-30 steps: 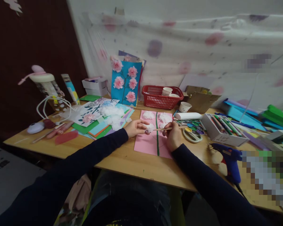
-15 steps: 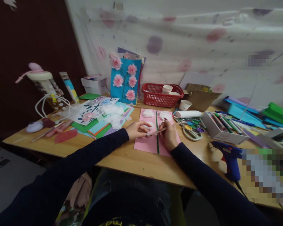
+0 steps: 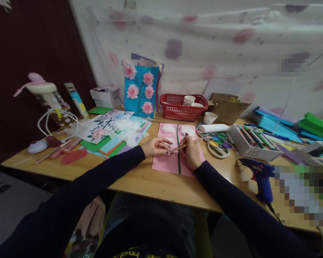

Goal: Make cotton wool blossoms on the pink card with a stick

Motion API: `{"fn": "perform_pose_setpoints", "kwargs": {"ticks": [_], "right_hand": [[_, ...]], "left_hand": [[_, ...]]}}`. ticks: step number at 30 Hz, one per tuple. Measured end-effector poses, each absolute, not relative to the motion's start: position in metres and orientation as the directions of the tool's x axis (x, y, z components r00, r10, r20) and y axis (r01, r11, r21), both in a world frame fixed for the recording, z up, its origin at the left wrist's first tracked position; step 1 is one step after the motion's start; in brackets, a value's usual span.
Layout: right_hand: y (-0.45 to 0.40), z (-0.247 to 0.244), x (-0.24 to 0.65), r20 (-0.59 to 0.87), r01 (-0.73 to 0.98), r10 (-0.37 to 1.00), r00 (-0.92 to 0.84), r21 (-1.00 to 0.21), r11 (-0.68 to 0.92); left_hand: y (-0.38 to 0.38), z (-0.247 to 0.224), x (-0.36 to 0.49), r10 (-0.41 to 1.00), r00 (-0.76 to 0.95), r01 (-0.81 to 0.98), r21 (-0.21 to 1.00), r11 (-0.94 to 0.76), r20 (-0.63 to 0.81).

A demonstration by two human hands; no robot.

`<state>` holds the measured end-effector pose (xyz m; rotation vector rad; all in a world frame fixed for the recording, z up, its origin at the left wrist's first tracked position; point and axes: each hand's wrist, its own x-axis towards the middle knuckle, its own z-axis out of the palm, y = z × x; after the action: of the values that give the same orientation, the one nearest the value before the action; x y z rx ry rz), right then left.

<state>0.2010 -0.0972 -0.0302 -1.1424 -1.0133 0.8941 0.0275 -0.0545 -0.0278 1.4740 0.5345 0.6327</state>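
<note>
A pink sheet of card point(image 3: 161, 163) lies on the table, with a green stem line point(image 3: 179, 166) down its middle and white cotton tufts near its top, one tuft point(image 3: 168, 128) on the left, another point(image 3: 187, 129) on the right. My right hand point(image 3: 191, 154) is closed around a thin light-brown stick point(image 3: 182, 147) above the card. At the stick's lower left end, my left hand point(image 3: 156, 147) has its fingertips pinched together. Its other fingers are loosely curled. Another white tuft is partly hidden behind the left fingers.
Loose cotton point(image 3: 129, 136) lies on coloured paper sheets at left. Scissors point(image 3: 218, 148), a marker box point(image 3: 254, 143) and a blue glue gun point(image 3: 262, 179) are at right. Behind stand a red basket point(image 3: 181, 111), a paper cup point(image 3: 210, 118) and a blue flower card point(image 3: 140, 77).
The view has shifted slightly. Both hands stay over the pink card with the stick, and the fingers have moved only a little.
</note>
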Motion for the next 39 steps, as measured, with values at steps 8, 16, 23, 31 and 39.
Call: {"fn": "perform_pose_setpoints", "kwargs": {"ticks": [8, 16, 23, 31, 39], "right_hand": [[-0.096, -0.024, 0.205, 0.155, -0.098, 0.901, 0.406, -0.972, 0.211], [-0.090, -0.034, 0.211, 0.325, 0.179, 0.884, 0.336, -0.944, 0.279], [-0.089, -0.036, 0.209, 0.420, 0.331, 0.875, 0.242, -0.883, 0.332], [-0.084, -0.041, 0.212, 0.403, 0.372, 0.888, 0.224, -0.877, 0.304], [-0.087, -0.039, 0.210, 0.422, 0.334, 0.851, 0.314, -0.888, 0.317]], "left_hand": [[-0.048, -0.030, 0.026, 0.769, 0.639, -0.009, 1.000, -0.028, 0.027], [-0.038, -0.029, 0.021, 0.887, 0.428, 0.072, 0.972, -0.225, 0.173], [-0.041, -0.029, 0.031, 0.852, 0.452, 0.145, 0.921, -0.361, 0.263], [-0.034, -0.028, 0.035, 0.797, 0.525, 0.378, 0.757, -0.533, 0.299], [-0.034, -0.026, 0.039, 0.757, 0.553, 0.426, 0.663, -0.616, 0.348]]}}
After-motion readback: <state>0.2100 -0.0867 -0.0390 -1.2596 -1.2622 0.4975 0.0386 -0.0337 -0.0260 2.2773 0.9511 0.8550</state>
